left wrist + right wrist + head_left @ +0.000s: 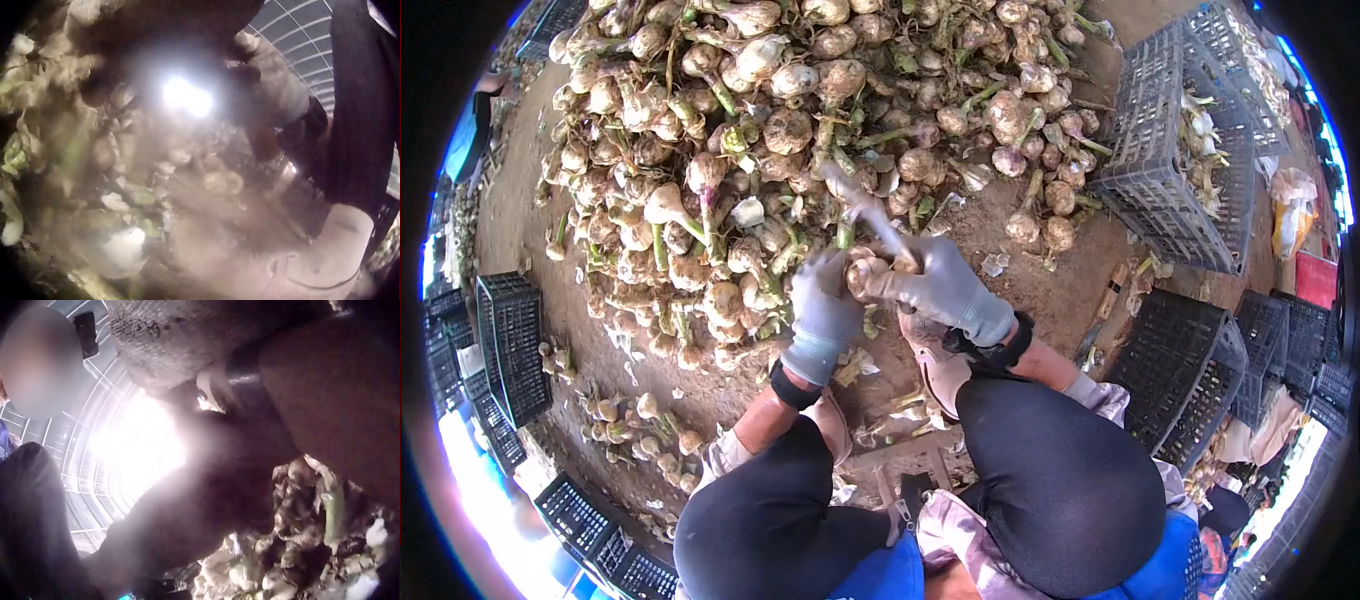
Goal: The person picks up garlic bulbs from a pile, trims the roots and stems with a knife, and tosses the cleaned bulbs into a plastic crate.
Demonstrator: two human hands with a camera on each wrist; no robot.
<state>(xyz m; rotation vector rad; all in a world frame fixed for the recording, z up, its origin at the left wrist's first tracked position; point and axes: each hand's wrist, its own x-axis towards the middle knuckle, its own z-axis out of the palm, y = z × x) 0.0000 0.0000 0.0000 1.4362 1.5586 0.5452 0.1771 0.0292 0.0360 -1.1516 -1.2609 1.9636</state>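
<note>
A garlic bulb (pixel 863 277) with roots and soil on it sits between my two gloved hands in the head view. My left hand (pixel 820 298) grips it from the left, its fingers curled at the green stem (pixel 846 232). In my right hand (pixel 943 284) is a knife (pixel 868 208), its blade blurred and pointing up and away to the left. The right thumb lies against the bulb. Beyond both hands spreads a big heap of soiled garlic (pixel 790 130) with stems on. Dirty glove fabric (pixel 169 344) fills the top of the right wrist view; the left wrist view is dark and blurred.
Black plastic crates (pixel 1150 170) stand at right, one holding trimmed garlic; another crate (pixel 512 345) stands at left. A second knife (pixel 1108 300) with a wooden handle lies on the ground. Smaller bulbs (pixel 650 430) lie at lower left. My shoe (pixel 928 360) is just below the right hand.
</note>
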